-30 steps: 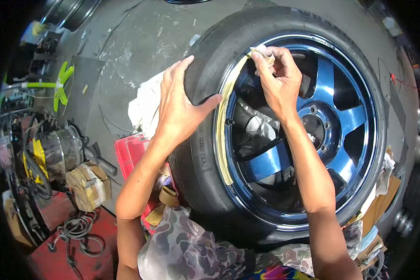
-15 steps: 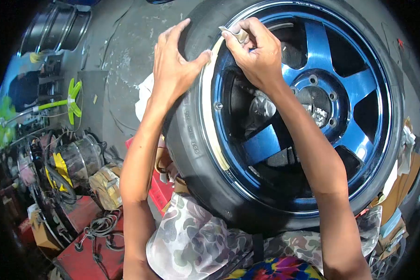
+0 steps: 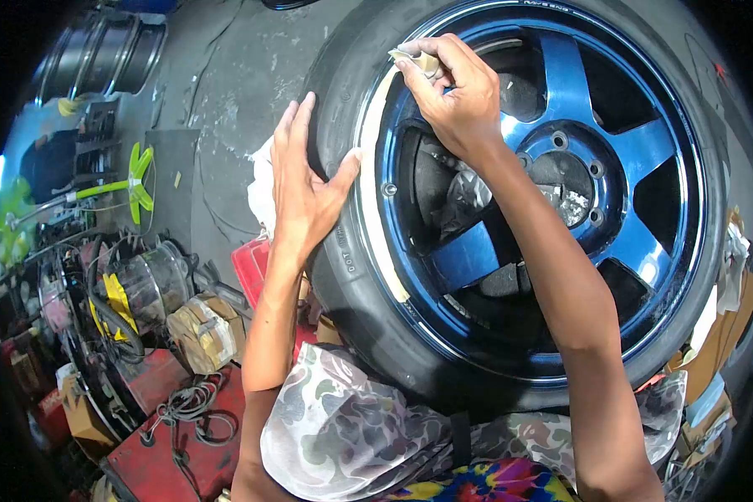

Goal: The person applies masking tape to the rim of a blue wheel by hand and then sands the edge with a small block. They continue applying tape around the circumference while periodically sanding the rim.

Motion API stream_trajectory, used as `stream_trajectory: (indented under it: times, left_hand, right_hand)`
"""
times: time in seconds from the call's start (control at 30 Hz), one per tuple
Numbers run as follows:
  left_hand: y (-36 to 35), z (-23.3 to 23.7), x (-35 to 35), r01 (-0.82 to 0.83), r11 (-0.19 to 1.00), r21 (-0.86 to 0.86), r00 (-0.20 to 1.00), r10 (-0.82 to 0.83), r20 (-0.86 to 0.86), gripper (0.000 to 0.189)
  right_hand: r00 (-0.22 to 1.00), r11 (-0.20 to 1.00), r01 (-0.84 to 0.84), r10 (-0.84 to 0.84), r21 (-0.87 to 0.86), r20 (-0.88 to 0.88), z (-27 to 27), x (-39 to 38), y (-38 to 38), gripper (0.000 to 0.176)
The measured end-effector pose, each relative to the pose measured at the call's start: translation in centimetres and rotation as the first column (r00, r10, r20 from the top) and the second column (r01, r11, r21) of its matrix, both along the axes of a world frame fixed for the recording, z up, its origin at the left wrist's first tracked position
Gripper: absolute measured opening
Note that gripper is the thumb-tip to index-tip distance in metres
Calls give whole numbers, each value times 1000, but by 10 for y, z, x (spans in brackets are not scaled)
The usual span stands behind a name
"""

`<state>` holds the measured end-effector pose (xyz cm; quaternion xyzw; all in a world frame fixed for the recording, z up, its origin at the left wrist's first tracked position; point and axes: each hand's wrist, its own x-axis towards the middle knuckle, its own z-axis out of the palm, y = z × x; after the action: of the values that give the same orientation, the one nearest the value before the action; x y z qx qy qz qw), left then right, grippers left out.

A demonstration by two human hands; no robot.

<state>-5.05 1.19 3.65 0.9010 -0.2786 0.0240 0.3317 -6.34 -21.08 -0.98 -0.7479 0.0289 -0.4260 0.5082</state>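
A blue spoked wheel (image 3: 567,75) with a black tire (image 3: 351,314) lies before me, over my camouflage-clad legs. Along the left side of its rim lip runs a strip of pale masking tape (image 3: 371,197). My right hand (image 3: 460,92) is closed at the upper left of the rim, pinching the bunched upper end of that tape between thumb and fingers. On the tire's left sidewall rests my left hand (image 3: 305,180), its fingers spread and the thumb tip close beside the tape.
Left of me sit a red metal box (image 3: 180,443) with coiled cable on it, and a cardboard-coloured block (image 3: 205,333) wrapped in tape. A green-legged stand (image 3: 138,182) is farther off, with a dark wheel rim (image 3: 100,54) at upper left. Cardboard (image 3: 715,322) lies at the right.
My left hand has slid down and back along the tire, away from my right hand. The right hand stays almost in place, still gripping the tape.
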Motion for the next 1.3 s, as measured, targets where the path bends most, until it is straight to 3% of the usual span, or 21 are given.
stream_trajectory:
  times: [0.23, 0.3, 0.37, 0.43, 0.5, 0.53, 0.63, 0.73, 0.83, 0.93, 1.03, 1.13, 1.3]
  left_hand:
    - [18, 3, -6, 32, 999, 36, 993, -28, -111, 93]
    - [20, 2, -9, 12, 1000, 19, 995, -10, -99, 92]
    - [23, 0, -12, -19, 997, 69, 997, 24, -72, 90]
    - [22, -5, -12, -53, 998, 16, 996, 54, -71, 87]
    - [19, -3, -13, -95, 995, 13, 993, 96, -65, 80]
    - [20, -2, -14, -95, 995, 28, 994, 97, -46, 79]
    - [21, -2, -14, -88, 996, -4, 995, 88, -45, 78]
    - [24, -2, -13, -82, 997, -15, 996, 82, -31, 77]
    - [25, -6, -13, -67, 997, -39, 998, 67, -1, 76]
    - [25, -6, -13, -72, 997, -31, 997, 73, 24, 76]
    - [25, -9, -15, -83, 996, -44, 996, 83, 12, 75]
    - [26, -12, -14, -82, 996, -35, 996, 83, 29, 76]
    - [26, -13, -14, -80, 996, -41, 996, 82, 44, 76]
  right_hand:
    - [998, 1000, -29, 29, -12, -49, 1, 0, 1, 13]
    - [994, 996, -69, 73, -56, 83, 2, 3, 1, 13]
    - [992, 990, -100, 107, -98, 72, 3, 1, 1, 12]
    - [978, 983, -169, 158, -72, -134, 6, -4, 0, 13]
    - [977, 982, -182, 175, -48, -124, 0, 0, 0, 16]
    - [956, 980, -199, 191, -16, -221, 2, -4, -3, 18]
    - [811, 939, -279, 343, 202, -475, 21, -18, 0, 21]
    - [756, 928, -354, 356, 114, -549, 29, -15, -1, 23]
    - [790, 909, -417, 355, -13, -500, 33, -7, 1, 28]
    - [763, 904, -388, 207, -178, -612, 39, -5, 7, 33]
    - [801, 920, -321, 137, -225, -583, 38, -7, 13, 34]
    - [732, 944, -300, 138, -134, -667, 44, -8, 20, 34]
    - [744, 930, -343, 181, -135, -643, 43, -13, 27, 33]
